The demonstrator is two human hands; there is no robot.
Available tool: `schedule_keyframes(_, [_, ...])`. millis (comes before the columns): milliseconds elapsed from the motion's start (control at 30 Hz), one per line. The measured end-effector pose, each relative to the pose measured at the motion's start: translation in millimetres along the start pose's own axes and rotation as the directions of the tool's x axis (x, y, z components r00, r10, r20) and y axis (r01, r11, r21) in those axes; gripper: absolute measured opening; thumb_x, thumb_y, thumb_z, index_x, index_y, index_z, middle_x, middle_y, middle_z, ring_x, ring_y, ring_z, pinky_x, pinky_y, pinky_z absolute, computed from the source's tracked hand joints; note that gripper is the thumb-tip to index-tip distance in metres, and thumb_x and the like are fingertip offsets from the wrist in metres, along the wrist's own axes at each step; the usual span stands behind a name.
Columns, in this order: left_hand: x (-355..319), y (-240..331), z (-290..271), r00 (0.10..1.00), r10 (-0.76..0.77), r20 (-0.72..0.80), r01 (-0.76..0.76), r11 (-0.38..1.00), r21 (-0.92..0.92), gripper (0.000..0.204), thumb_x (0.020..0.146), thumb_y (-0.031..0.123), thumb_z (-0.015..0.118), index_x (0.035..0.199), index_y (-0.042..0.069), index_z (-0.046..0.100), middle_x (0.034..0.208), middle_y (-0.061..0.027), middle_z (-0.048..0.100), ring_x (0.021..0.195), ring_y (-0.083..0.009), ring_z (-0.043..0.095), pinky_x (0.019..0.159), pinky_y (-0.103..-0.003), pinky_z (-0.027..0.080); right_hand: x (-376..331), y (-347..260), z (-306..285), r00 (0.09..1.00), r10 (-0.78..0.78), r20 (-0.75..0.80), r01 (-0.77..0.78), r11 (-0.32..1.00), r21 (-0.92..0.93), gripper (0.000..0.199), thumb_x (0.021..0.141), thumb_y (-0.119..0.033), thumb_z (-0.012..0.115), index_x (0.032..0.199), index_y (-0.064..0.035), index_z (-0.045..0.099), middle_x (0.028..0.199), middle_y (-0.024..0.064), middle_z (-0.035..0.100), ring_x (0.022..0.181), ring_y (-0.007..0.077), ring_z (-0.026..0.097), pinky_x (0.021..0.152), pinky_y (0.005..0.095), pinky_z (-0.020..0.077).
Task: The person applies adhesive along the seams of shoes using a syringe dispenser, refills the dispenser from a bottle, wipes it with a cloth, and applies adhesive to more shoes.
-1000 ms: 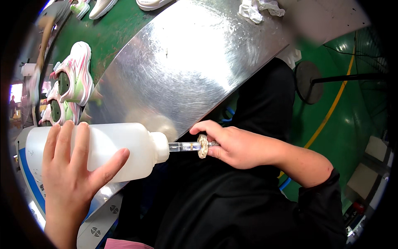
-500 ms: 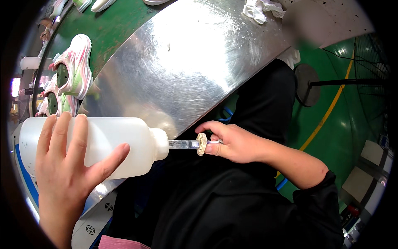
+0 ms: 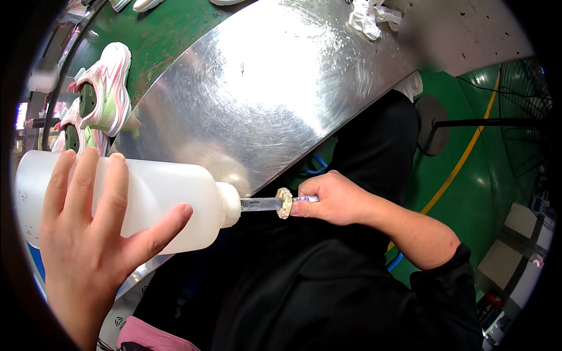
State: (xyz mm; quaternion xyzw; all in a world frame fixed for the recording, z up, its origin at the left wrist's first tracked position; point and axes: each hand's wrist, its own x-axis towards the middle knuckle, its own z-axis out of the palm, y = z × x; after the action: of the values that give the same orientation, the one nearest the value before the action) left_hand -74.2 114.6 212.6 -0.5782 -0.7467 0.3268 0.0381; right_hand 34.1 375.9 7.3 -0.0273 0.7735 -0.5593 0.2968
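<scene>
A large translucent white plastic bottle (image 3: 170, 199) lies on its side at the left, its neck pointing right. My left hand (image 3: 96, 216) is laid over it, fingers across the top and thumb along the near side, holding it. From the bottle's mouth sticks a clear tube like a syringe (image 3: 260, 204), with a crusted cream-coloured flange. My right hand (image 3: 333, 199) is closed on the syringe's white end with blue marks, just right of the flange. The fingers are curled, the thumb pressed against it. Whatever part of the tube is inside the bottle is hidden.
A shiny metal table (image 3: 234, 99) stretches away behind the bottle. Pink, white and green shoes (image 3: 108, 88) stand on the green surface at the left. Crumpled white paper (image 3: 366, 23) lies at the far end. A round stand base (image 3: 433, 126) is on the floor at right.
My right index finger, stretched out before, is now curled in around the syringe's end. The bottle and my left hand have shifted slightly left in the picture.
</scene>
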Motion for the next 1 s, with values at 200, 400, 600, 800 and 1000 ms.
schedule_keyframes(200, [1.4,1.0,2.7,0.999,0.015,-0.030,-0.014,0.999,0.033,0.066,0.074,0.019,0.069,0.129,0.046,0.045,0.112,-0.0181,0.051,0.100,-0.0381,0.058,0.092,-0.053,0.047,1.3,-2.1,-2.9,1.000,0.025,-0.003,-0.025,0.999,-0.041,0.054,0.085,-0.049,0.065,0.064,0.0002,0.059,0.054,0.0140,0.052,0.049,0.0251,0.049,0.051,0.0362,0.0412])
schedule_keyframes(400, [-3.3,0.1,-2.9,0.999,0.003,-0.032,-0.002,1.000,0.022,0.063,0.073,0.017,0.068,0.128,0.043,0.048,0.112,-0.0188,0.051,0.102,-0.0390,0.057,0.092,-0.053,0.047,-2.8,-12.0,-6.3,0.999,-0.039,-0.037,0.035,0.993,-0.109,0.052,0.084,-0.048,0.066,0.064,-0.0003,0.060,0.053,0.0140,0.052,0.048,0.0270,0.050,0.051,0.0373,0.0412])
schedule_keyframes(600, [-19.5,-2.7,-4.9,0.991,-0.134,-0.023,0.122,0.952,-0.280,0.082,0.063,0.013,0.079,0.135,0.027,0.042,0.124,-0.0254,0.049,0.112,-0.0466,0.050,0.095,-0.057,0.039,-30.7,-31.5,-47.1,0.983,-0.079,-0.164,0.049,0.982,-0.181,0.047,0.084,-0.046,0.067,0.069,-0.0022,0.061,0.055,0.0143,0.053,0.049,0.0275,0.051,0.049,0.0357,0.0390])
schedule_keyframes(800, [-57.7,25.0,32.4,0.539,-0.823,-0.179,0.385,0.430,-0.816,0.088,0.079,0.038,0.071,0.144,0.002,0.025,0.143,-0.0213,0.036,0.129,-0.0329,0.042,0.106,-0.047,0.036,-82.6,-27.2,-98.0,0.924,-0.183,-0.335,0.228,0.968,0.102,0.036,0.085,-0.035,0.072,0.074,-0.0012,0.062,0.059,0.0024,0.052,0.058,0.0080,0.045,0.053,0.0275,0.0378])
schedule_keyframes(1000, [1.5,-75.4,-57.2,0.420,-0.798,-0.433,-0.395,0.269,-0.878,0.078,0.087,0.043,0.059,0.144,0.001,0.028,0.147,-0.0190,0.033,0.134,-0.0326,0.036,0.111,-0.047,0.030,-94.4,-7.0,-100.4,0.814,-0.370,-0.448,0.437,0.898,0.053,0.035,0.090,-0.038,0.064,0.081,-0.0036,0.062,0.071,0.0055,0.056,0.067,0.0109,0.052,0.065,0.0273,0.0445])
